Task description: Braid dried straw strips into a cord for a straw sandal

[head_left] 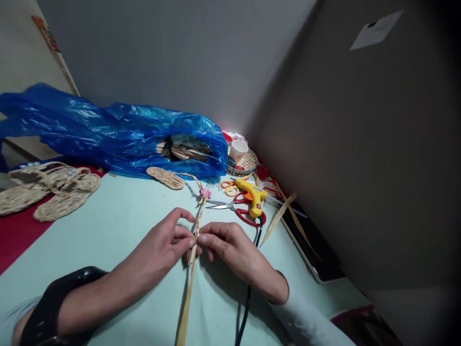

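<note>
My left hand (163,247) and my right hand (230,247) meet at the middle of a pale green table (118,226). Both pinch a braided straw strand (196,230) between thumb and fingers. The braid runs away from me to a pink binder clip (206,193) and on to a small woven oval piece (165,178). Loose flat straw strips (185,307) trail from the braid toward me.
A yellow glue gun (254,197) lies on red-handled scissors (239,209), with orange scissors (228,186) behind. A blue plastic bag (108,134) of straw lies at the back. Woven sandals (50,192) sit left. A basket with a cup (238,150), a black cord (248,293), a tablet (317,254).
</note>
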The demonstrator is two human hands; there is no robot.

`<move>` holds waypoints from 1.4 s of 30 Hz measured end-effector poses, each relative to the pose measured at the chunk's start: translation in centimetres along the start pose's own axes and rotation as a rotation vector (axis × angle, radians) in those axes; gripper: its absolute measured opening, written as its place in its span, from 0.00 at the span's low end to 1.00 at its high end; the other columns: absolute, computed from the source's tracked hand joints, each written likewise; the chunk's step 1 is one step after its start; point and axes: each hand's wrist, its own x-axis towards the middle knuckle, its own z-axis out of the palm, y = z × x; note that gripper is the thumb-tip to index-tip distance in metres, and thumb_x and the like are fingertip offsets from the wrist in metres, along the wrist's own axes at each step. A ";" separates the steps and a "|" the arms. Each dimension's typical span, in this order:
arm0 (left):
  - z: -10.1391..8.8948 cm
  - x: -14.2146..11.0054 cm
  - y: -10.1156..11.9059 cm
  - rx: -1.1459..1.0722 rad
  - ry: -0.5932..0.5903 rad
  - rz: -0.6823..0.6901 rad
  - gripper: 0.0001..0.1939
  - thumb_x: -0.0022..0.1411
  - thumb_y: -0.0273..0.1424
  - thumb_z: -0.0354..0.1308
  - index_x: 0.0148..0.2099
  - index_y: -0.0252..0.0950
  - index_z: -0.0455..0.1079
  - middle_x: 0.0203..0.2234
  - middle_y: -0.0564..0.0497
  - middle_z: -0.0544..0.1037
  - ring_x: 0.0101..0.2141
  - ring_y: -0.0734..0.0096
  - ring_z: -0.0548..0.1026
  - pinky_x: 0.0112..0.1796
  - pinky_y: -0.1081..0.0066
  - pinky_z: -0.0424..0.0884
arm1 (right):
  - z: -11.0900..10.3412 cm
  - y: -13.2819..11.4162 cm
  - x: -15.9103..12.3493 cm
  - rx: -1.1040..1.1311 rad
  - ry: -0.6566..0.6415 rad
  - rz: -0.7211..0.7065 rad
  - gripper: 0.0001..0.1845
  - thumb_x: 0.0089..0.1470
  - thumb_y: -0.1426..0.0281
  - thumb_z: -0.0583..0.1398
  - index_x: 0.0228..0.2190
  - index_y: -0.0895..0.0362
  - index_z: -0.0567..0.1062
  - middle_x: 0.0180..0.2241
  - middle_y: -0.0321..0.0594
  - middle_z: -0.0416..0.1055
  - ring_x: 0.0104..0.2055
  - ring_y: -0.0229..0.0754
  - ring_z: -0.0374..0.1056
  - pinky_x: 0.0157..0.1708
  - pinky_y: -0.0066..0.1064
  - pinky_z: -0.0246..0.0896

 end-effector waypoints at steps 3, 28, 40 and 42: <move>0.1 -0.4 0.0 0.168 0.010 0.018 0.11 0.65 0.34 0.53 0.48 0.43 0.58 0.21 0.60 0.76 0.28 0.64 0.75 0.34 0.67 0.67 | 0.6 -0.3 -0.3 -0.069 0.113 0.051 0.14 0.63 0.71 0.58 0.26 0.58 0.75 0.22 0.32 0.68 0.26 0.34 0.61 0.29 0.26 0.52; 2.6 -3.8 -0.9 1.038 0.100 0.702 0.19 0.62 0.22 0.50 0.52 0.36 0.75 0.23 0.48 0.80 0.23 0.61 0.77 0.24 0.68 0.69 | 1.0 -0.8 -0.6 0.457 0.108 0.172 0.11 0.59 0.69 0.61 0.26 0.60 0.77 0.22 0.36 0.74 0.21 0.33 0.60 0.24 0.25 0.55; 0.4 -2.7 2.3 0.757 0.063 0.372 0.23 0.72 0.38 0.47 0.24 0.40 0.70 0.19 0.55 0.75 0.22 0.71 0.74 0.26 0.71 0.64 | 0.9 0.1 -0.5 0.647 0.047 0.146 0.17 0.53 0.58 0.67 0.28 0.59 0.71 0.24 0.35 0.73 0.20 0.30 0.48 0.20 0.25 0.40; -0.4 -1.7 2.5 0.658 0.114 0.220 0.22 0.69 0.41 0.51 0.24 0.40 0.71 0.20 0.55 0.74 0.24 0.69 0.72 0.28 0.70 0.64 | 0.9 0.1 -0.4 0.680 0.043 0.147 0.20 0.50 0.56 0.69 0.28 0.59 0.71 0.23 0.34 0.72 0.19 0.29 0.48 0.20 0.25 0.40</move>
